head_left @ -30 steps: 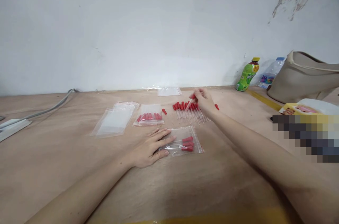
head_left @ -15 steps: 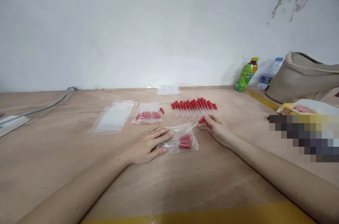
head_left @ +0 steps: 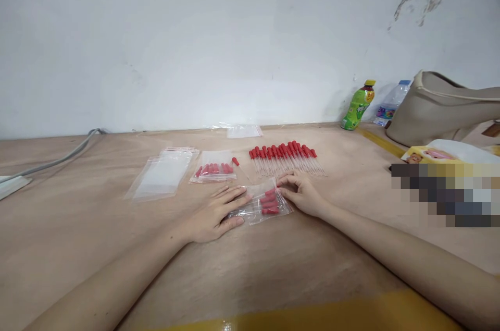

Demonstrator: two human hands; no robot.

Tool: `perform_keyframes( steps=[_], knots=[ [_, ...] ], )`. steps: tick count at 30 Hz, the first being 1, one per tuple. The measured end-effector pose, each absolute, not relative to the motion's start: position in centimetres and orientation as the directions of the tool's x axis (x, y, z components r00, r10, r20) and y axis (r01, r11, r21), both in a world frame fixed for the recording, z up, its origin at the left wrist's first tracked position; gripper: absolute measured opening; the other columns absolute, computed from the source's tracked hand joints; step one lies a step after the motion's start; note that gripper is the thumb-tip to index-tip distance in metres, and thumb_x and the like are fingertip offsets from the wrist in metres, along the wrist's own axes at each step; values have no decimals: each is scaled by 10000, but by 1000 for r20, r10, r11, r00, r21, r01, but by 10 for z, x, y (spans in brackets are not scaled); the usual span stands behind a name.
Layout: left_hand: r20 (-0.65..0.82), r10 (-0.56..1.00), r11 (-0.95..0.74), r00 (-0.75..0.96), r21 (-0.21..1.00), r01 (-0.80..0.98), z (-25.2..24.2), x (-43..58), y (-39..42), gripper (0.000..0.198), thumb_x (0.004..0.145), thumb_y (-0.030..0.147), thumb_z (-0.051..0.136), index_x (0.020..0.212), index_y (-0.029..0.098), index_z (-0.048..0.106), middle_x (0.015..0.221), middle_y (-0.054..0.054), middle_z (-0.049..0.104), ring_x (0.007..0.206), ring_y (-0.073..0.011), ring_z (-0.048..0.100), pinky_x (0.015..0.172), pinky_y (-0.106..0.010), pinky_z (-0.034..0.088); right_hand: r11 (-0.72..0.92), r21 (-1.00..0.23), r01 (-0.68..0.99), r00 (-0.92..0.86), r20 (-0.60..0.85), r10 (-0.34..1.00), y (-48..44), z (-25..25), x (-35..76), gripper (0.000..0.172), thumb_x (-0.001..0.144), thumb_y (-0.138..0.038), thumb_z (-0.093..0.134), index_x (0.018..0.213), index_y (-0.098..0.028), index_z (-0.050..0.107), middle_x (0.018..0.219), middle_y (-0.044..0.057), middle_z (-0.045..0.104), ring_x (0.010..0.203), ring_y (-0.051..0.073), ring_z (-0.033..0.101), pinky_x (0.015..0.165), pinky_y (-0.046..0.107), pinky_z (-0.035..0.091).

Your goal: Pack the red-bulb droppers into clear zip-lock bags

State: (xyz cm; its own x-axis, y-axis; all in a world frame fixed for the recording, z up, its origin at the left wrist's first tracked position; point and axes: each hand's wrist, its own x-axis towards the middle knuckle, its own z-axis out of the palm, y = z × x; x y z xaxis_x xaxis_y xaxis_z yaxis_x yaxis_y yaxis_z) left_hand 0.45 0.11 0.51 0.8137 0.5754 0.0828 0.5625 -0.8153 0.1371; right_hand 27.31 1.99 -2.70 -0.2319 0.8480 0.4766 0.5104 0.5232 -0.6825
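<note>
My left hand (head_left: 219, 215) lies flat with fingers spread on a clear zip bag (head_left: 252, 211), pressing its closed end to the table. Several droppers with red rubber bulbs (head_left: 269, 205) lie inside, bulbs toward the bag's mouth on the right. At that mouth, my right hand (head_left: 300, 193) is closed, thumb and fingertips pinched at the bulb of the uppermost dropper (head_left: 270, 192), whose glass tube is inside the bag. Behind the bag spreads a row of loose droppers (head_left: 287, 156). One single dropper (head_left: 235, 161) rests left of that row.
A filled zip bag (head_left: 213, 169) and a stack of flat zip bags (head_left: 164, 174) lie to the left. Another bag (head_left: 244, 132) is by the wall. At right stand a green bottle (head_left: 356, 107), a water bottle (head_left: 392, 104) and a beige handbag (head_left: 425, 112). A cable (head_left: 74, 151) runs at left.
My right hand has moved left to the bag's mouth, sliding the dropper inside beside the others. My left hand stays flat on the bag. The view has shifted slightly.
</note>
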Motion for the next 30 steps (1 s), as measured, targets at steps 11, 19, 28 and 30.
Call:
perform_keyframes(
  steps=[11,19,28,30],
  knots=[
    [76,586,-805,807,169,569,6,5,1,500,923,412,338,1382,275,194,1433,-25,219,1313,-229,178,1071,-430,172,353,-787,506,-124,339,932,19,-30,267,193,669,-372,636,718,-187,666,776,45,631,760,179,572,700,323,449],
    [74,588,-805,806,148,574,3,4,3,507,924,425,323,1385,276,175,1437,-24,205,1320,-224,153,1073,-435,159,461,-716,524,-251,388,887,20,-29,274,102,703,-271,594,724,-210,674,849,42,607,828,172,554,794,347,416],
    [78,601,-793,795,184,581,1,5,3,515,916,439,336,1378,244,218,1431,-36,212,1321,-244,134,1070,-450,168,536,-435,724,-346,443,827,59,22,232,84,717,-217,557,734,-192,634,783,54,636,803,189,562,780,327,401],
    [79,597,-796,798,186,577,1,5,3,527,914,447,334,1379,228,219,1431,-44,208,1321,-241,134,1072,-447,161,460,-495,737,-318,346,883,74,22,206,88,659,-196,612,741,-162,620,820,91,636,847,236,571,784,362,405]
  ],
)
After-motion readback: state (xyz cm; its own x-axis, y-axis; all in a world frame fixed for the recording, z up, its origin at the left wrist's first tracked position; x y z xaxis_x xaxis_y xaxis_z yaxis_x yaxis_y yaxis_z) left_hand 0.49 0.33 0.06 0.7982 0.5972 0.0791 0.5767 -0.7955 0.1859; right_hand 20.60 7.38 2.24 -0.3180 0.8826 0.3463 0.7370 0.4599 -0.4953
